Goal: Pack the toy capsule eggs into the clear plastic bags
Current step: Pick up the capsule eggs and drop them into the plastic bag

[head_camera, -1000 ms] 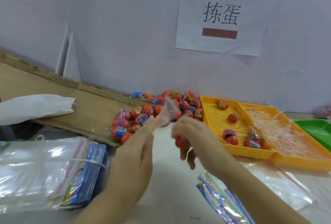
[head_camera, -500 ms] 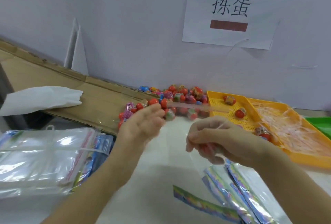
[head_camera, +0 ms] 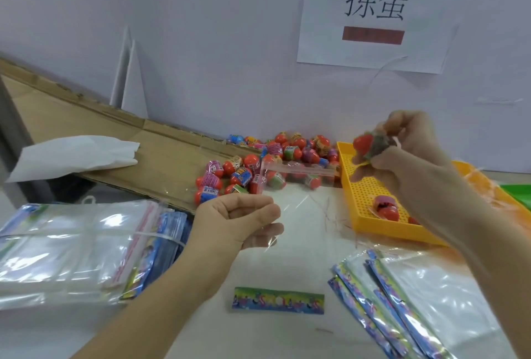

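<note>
- A clear bag (head_camera: 290, 186) is pinched at its edge by the left hand (head_camera: 238, 222), above the table.
- A red egg (head_camera: 363, 143) is gripped by the raised right hand (head_camera: 402, 152), over the yellow tray (head_camera: 362, 192).
- More eggs (head_camera: 258, 166) are heaped by the wall.

Bright, even, diffuse light fills the scene. The white wall (head_camera: 201, 42) at the far side is flatly lit, and shadows are faint and soft-edged. White glare, seemingly from lights above, streaks the bundled stack of clear bags (head_camera: 71, 243) at near left and the printed-header bags (head_camera: 448, 304) at near right. The right hand (head_camera: 408, 154) and the capsule egg (head_camera: 362, 142) it grips are motion-blurred. The clear bag (head_camera: 298, 170) pinched by the sharper left hand (head_camera: 238, 220) looks smeared. Wide-angle distortion bends the cardboard sheet (head_camera: 161, 157) towards the left edge.
</note>
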{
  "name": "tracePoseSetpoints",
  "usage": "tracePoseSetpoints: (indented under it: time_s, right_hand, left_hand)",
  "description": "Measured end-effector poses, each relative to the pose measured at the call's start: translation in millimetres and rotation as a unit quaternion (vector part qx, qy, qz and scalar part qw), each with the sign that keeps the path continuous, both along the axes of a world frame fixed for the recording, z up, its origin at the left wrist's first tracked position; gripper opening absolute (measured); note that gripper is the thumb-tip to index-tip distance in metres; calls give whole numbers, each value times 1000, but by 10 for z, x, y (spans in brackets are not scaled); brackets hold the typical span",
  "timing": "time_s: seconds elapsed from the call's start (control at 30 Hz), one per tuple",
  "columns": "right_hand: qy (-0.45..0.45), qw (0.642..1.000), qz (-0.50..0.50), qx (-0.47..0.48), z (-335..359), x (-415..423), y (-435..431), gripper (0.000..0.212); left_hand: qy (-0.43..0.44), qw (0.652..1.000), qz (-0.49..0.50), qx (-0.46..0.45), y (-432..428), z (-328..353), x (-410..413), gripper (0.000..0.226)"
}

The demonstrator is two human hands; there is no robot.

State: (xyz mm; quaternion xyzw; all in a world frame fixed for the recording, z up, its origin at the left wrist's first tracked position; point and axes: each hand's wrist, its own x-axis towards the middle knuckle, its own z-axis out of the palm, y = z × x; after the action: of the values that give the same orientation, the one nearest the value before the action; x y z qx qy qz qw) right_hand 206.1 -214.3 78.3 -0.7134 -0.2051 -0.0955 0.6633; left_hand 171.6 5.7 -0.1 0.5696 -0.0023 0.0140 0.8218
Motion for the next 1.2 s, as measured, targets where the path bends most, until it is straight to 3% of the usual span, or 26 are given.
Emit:
tracePoseSetpoints:
  time_s: [0.17, 0.33, 0.47, 0.6, 0.9, 1.2]
  right_hand:
    - [-84, 988, 91, -92, 88, -185, 55, 30]
    - [-140, 946, 11, -293, 52, -243, 169, 30]
    - [-169, 916, -27, -361, 25, -231, 201, 25]
    - [-142, 917, 8, -374, -4, -211, 208, 25]
    - [-88, 948, 51, -303, -82, -199, 282, 32]
    - [-84, 941, 50, -323, -184, -197, 329, 33]
  left_hand:
    - [-27, 999, 5, 20, 6, 53, -35, 26]
    - [-55, 998, -4, 36, -29, 88, -84, 24]
    - [-78, 995, -15, 60, -46, 91, -107, 25]
    - [-84, 994, -18, 64, -43, 90, -112, 26]
    - [-102, 991, -48, 73, -77, 116, -146, 26]
    - [-71, 994, -83, 4, -75, 81, -128, 37]
